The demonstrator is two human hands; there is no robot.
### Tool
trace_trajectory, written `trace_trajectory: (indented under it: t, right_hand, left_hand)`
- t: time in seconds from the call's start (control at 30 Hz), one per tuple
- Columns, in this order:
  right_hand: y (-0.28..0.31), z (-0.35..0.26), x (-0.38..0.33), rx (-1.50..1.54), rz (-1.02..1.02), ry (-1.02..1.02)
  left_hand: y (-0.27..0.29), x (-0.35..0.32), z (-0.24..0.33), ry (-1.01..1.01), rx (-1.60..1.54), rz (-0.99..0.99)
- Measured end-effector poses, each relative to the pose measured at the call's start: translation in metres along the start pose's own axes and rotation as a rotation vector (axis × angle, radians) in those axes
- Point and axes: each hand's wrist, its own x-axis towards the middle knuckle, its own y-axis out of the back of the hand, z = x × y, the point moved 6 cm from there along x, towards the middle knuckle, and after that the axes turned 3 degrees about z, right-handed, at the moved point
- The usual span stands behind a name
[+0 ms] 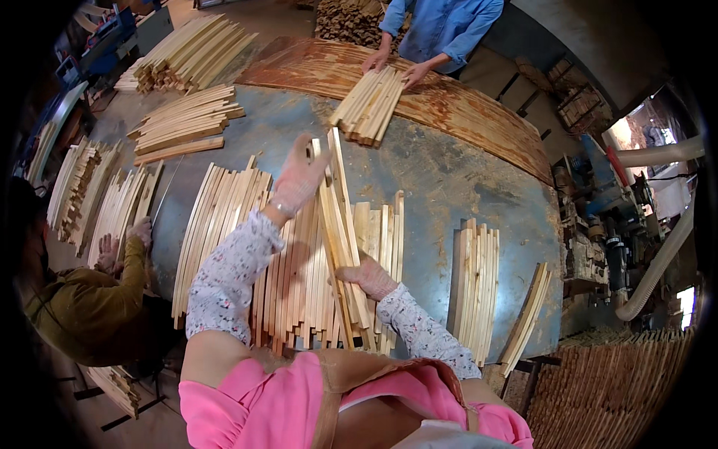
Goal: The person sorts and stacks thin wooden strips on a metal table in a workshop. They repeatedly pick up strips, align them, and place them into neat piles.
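Note:
A wide spread of pale wooden slats [224,217] lies side by side on a big blue-grey table [449,179] in front of me. My left hand [301,176], in a light glove, reaches forward and grips the far end of a small bundle of slats [338,206] that is lifted at an angle over the spread. My right hand [368,275], also gloved, holds the same bundle nearer to me, from its right side. Both my sleeves are floral over a pink top.
A person in a blue shirt [441,26] across the table presses both hands on a slat stack [370,105]. A person in olive [82,299] works at my left. More stacks lie at the right [477,288], far left [187,123] and back [191,56]. Machinery [606,224] stands right.

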Motion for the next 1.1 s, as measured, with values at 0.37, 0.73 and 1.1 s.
trace_trajectory:
  t: [0.37,0.73,1.1]
  right_hand:
    - [-0.008,-0.042,-0.003,-0.12,-0.564,-0.262]
    - [0.051,0.022,-0.154,-0.287,-0.578,-0.203]
    - [0.432,0.289,-0.5,-0.459,1.077,-0.857]
  left_hand:
    - [0.018,-0.161,0.048,-1.098,0.877,-0.96]
    - [-0.058,-0.292,0.134,-0.95,0.7,-1.04]
    - [-0.332,-0.295,0.338,-0.121,0.142,-0.804]
